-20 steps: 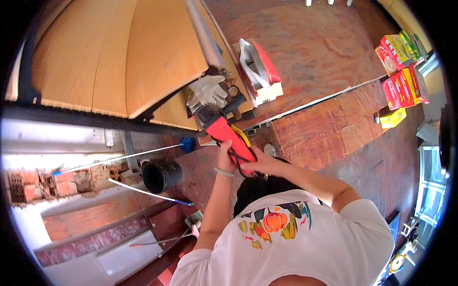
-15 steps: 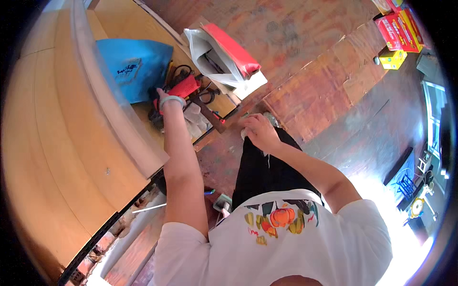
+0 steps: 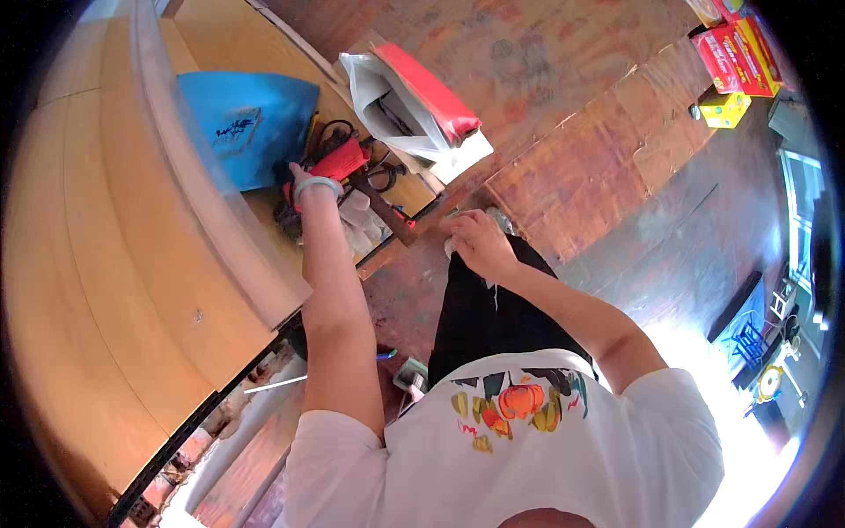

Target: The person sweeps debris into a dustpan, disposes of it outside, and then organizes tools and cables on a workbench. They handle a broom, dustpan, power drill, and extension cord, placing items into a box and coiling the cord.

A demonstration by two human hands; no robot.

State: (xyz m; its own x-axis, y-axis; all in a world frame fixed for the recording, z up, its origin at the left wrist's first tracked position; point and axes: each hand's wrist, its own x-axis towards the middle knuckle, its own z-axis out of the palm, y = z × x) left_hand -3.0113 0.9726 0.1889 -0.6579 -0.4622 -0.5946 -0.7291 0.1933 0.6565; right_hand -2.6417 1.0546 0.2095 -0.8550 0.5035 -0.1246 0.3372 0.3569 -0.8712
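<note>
My left hand (image 3: 302, 176), with a pale bracelet at its wrist, reaches into the open wooden cabinet among a heap of tools. It touches or lies against a red and black tool (image 3: 339, 162); its fingers are mostly hidden there. Black cables (image 3: 384, 179), a brown flat bar (image 3: 385, 213) and whitish gloves or cloth (image 3: 356, 220) lie beside it. Over my knee in black trousers (image 3: 480, 326), my right hand (image 3: 482, 245) has curled fingers. Something pale and glassy peeks out around it, too small to name.
A blue bag (image 3: 251, 128) stands in the cabinet behind the tools. An open red and white bag (image 3: 414, 101) sits at the cabinet's edge. The wooden panel (image 3: 132, 238) closes in my left side. Red and yellow boxes (image 3: 735, 57) stand far right on the stained floor (image 3: 563, 167).
</note>
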